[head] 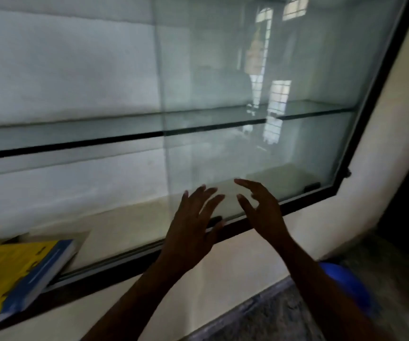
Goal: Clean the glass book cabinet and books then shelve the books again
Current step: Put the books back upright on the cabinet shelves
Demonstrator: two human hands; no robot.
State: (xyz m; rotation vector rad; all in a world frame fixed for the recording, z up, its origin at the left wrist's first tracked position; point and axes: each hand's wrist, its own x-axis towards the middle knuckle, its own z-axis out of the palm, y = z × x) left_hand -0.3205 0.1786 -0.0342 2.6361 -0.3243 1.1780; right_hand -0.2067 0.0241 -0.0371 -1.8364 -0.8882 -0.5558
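While both hands were raised in front of it, the glass book cabinet (63,70) filled most of the view, set into a cream wall (395,124). Its sliding glass pane (297,57) covered the right part of the opening and carried faint reflections of windows. Left of the pane the cabinet stood open, its pale back wall plain to see. Behind the pane a single glass shelf (75,144) ran the full width, with nothing visible on it. Directly under the pane lay a black track (114,269), and below that the cream wall dropped to a speckled grey floor (260,316).

Well left of the pane, at the cabinet's open end, a book (14,271) with a yellow cover and blue spine lay flat on the bottom, one corner reaching over the track.

Near the pane's lower edge the left hand (193,230) was held with fingers straight and spread, gripping nothing. Just right of it, apart from it, the right hand (263,212) had its fingers loosely curved around nothing. Whether either hand touched the pane could not be told. Below the pane's right corner, a blue object (346,284) showed partly behind the right forearm.
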